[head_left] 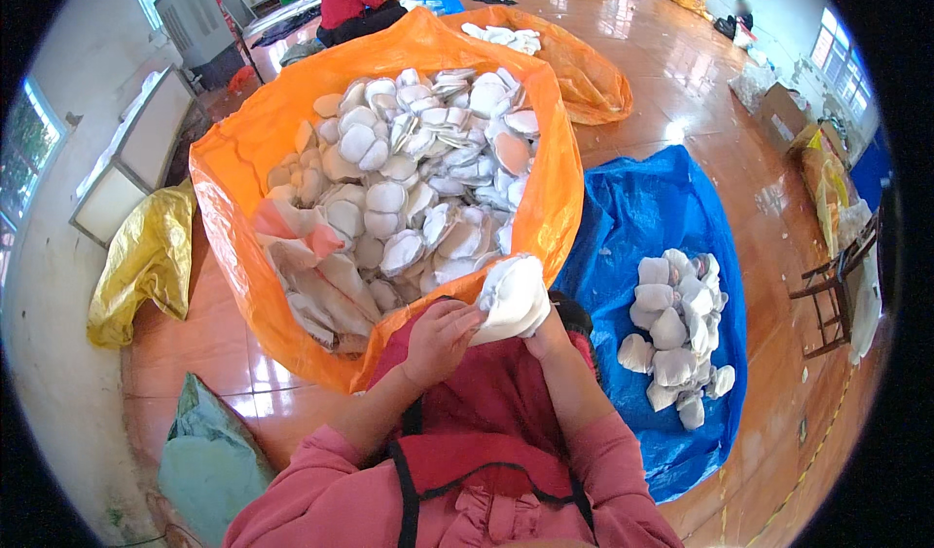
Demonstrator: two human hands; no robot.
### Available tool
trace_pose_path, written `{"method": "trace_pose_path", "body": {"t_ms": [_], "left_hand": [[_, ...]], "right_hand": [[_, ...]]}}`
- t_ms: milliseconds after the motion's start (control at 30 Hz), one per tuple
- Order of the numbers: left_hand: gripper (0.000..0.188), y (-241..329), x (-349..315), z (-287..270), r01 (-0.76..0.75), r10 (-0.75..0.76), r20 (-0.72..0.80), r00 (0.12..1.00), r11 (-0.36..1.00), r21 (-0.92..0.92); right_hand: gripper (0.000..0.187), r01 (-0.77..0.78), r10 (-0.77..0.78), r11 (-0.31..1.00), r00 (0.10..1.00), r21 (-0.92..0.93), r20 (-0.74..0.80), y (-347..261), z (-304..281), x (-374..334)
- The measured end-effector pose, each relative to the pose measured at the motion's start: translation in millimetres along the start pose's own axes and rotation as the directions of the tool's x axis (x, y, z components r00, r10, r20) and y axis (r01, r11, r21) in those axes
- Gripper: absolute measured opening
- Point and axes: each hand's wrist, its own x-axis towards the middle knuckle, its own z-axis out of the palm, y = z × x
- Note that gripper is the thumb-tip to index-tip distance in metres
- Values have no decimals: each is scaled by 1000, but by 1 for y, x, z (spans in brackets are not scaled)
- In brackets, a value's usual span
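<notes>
Above my lap I hold a white, soft-looking fabric piece (514, 297) with rounded lobes. My left hand (443, 339) is closed, its fingertips pinching the lower left edge of the piece. My right hand (547, 336) supports it from the right; most of its fingers are hidden behind or inside the fabric. Just in front of my hands stands a big orange sack (555, 173) with its mouth spread wide. A heap of similar whitish, lobed pieces (384, 202) fills it, some greyish or pinkish. To my right, a smaller pile of puffier white pieces (671, 329) lies on a blue sheet (623, 217).
Behind the big sack lies another orange sack (593, 81) with white pieces. A yellow sack (146, 266) and a green sack (209, 446) are on the left. A wooden chair (837, 290) stands at right. A person in red (348, 3) sits farther off.
</notes>
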Motion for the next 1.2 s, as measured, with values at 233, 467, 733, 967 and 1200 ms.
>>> {"method": "trace_pose_path", "body": {"t_ms": [233, 467, 733, 967, 1200], "left_hand": [[32, -2, -6, 4, -119, 119, -33, 992, 993, -6], [36, -6, -6, 4, -88, 88, -13, 996, 996, 17], [55, 15, 16, 18, 348, -295, -297, 908, 927, 143], [56, 34, 30, 38, 6, -23, 98, 995, 986, 166], [48, 19, 28, 58, 57, -77, 75, 994, 968, 246]], "right_hand": [[41, -16, 16, 1000, 999, -13, 41, -10, 8, -7], [39, -69, 74, 992, 996, -103, 39, -13, 18, -8], [34, 79, -106, 988, 971, -129, -215, 3, 19, -2], [28, 104, -153, 959, 973, -263, -175, 22, -3, 19], [34, 173, -202, 968, 968, -183, -150, 21, 8, 24]]}}
